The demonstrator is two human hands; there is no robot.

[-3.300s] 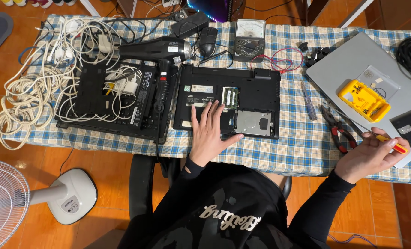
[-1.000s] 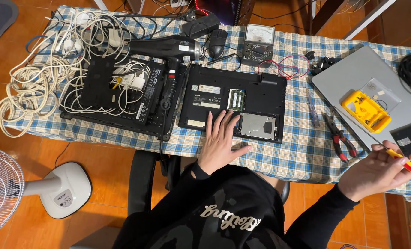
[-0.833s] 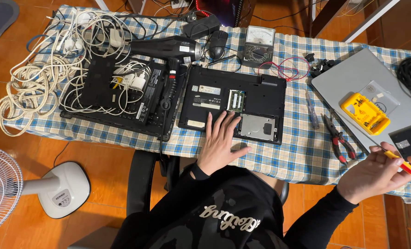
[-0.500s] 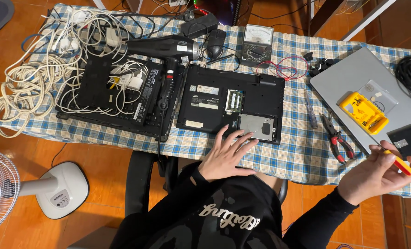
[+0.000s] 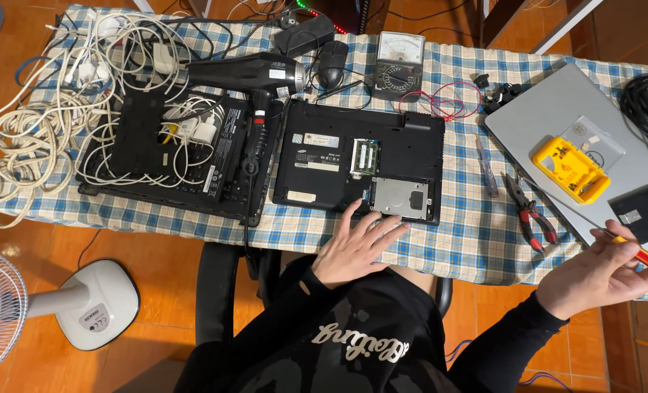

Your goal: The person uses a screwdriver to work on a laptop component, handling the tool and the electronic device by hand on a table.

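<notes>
Here's the open laptop base (image 5: pixel 360 164), black, flipped underside up in the middle of the surface (image 5: pixel 447 240) with its checked cloth, memory slot and silver drive bay exposed (the drive bay sits at the near right corner). The left hand (image 5: pixel 356 247) lies flat at the near edge, fingers spread apart and gripping nothing, fingertips just touching the base beside the drive bay. Over on the right, the right hand (image 5: pixel 600 273) has its grip clamped on a screwdriver (image 5: pixel 647 258) with a red and yellow handle, its thin shaft running up and left over the near edge of a closed grey laptop (image 5: pixel 557 109). On that lid rests a yellow case (image 5: pixel 567 167) and a small black drive (image 5: pixel 647 211). Between the 2 laptops lie red-handled pliers (image 5: pixel 531 211) and a slim tester pen (image 5: pixel 486 175). Far side: an analogue meter (image 5: pixel 399 65) with red leads, a black mouse (image 5: pixel 331 65), a black hair dryer (image 5: pixel 255 76). Left, another dark laptop base (image 5: pixel 171 156) buried under white cables (image 5: pixel 40 138). Down on the floor, near left, a white fan (image 5: pixel 40 306).
</notes>
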